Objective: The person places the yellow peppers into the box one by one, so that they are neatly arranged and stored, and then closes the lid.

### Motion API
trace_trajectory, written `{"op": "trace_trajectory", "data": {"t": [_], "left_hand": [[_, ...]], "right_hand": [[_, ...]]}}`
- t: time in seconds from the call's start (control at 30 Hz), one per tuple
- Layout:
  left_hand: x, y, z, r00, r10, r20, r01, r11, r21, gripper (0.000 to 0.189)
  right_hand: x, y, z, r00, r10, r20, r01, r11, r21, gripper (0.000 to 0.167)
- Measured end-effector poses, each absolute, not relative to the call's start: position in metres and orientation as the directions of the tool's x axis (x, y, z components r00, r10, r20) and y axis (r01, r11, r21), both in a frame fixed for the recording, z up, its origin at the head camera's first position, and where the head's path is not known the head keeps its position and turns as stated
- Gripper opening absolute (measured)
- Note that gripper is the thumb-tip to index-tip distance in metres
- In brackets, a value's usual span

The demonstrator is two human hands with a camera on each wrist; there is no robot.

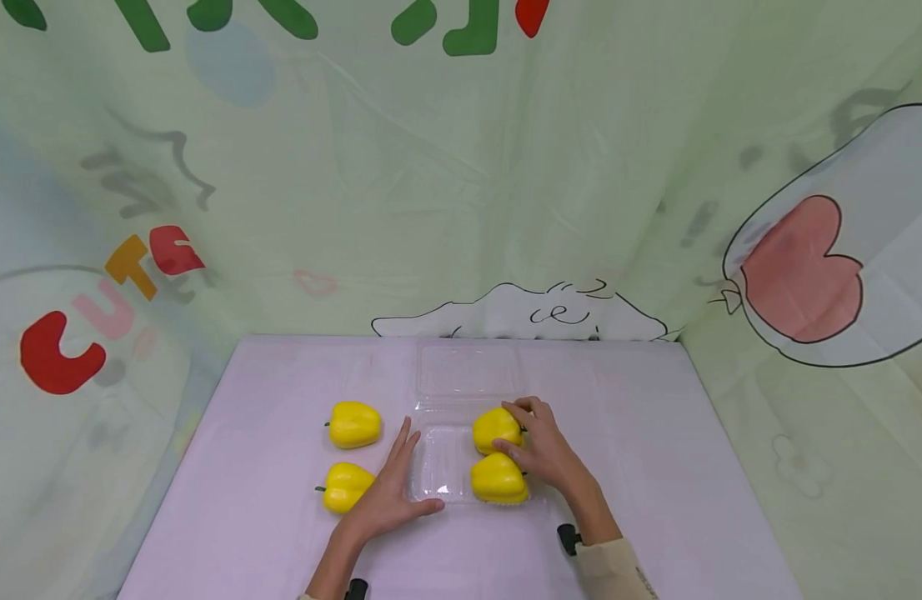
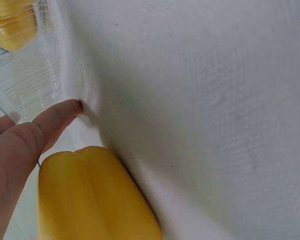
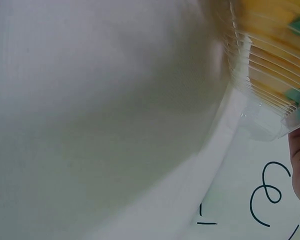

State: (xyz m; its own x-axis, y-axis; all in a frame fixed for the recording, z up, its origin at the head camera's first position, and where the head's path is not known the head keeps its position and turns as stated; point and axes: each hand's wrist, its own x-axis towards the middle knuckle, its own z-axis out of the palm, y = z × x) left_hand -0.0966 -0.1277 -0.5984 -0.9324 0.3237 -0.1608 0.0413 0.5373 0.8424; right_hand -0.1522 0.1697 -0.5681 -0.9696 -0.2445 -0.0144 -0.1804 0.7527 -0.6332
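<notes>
A clear plastic clamshell box [image 1: 442, 462] lies unfolded on the table, two yellow bell peppers in the right half of its base. My right hand [image 1: 545, 450] holds the farther pepper [image 1: 494, 429], fingers over its far right side and thumb low on its right. Just nearer me sits the second pepper [image 1: 498, 479], close below that thumb. Along the box's left edge my left hand [image 1: 386, 496] has its fingers straight and thumb spread, holding nothing. In the left wrist view its fingers reach the box wall [image 2: 32, 80], above a yellow pepper [image 2: 90, 197] outside the box.
Left of the box lie two more yellow peppers, one farther back [image 1: 353, 424] and one [image 1: 345, 485] partly behind my left hand. The transparent lid [image 1: 468, 371] lies flat behind the base. A printed curtain [image 1: 461, 183] hangs around the table's back and sides.
</notes>
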Motion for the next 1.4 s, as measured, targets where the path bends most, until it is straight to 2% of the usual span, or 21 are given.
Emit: {"op": "trace_trajectory", "data": {"t": [0.63,1.03,1.4], "left_hand": [[-0.095,-0.128,-0.599,-0.935,0.319,-0.155,0.042,0.535,0.844,0.118],[-0.095,-0.127,-0.599,-0.934,0.322,-0.155,0.038,0.522,0.852,0.117],[-0.095,-0.126,-0.598,-0.934,0.32,-0.161,0.035,0.529,0.848,0.117]], "right_hand": [[-0.151,0.166,-0.577,-0.973,-0.231,0.024,-0.196,0.759,-0.621,0.076],[-0.15,0.169,-0.582,-0.971,-0.225,0.075,-0.216,0.709,-0.671,0.066],[-0.15,0.169,-0.585,-0.974,-0.203,0.098,-0.212,0.677,-0.705,0.063]]}}
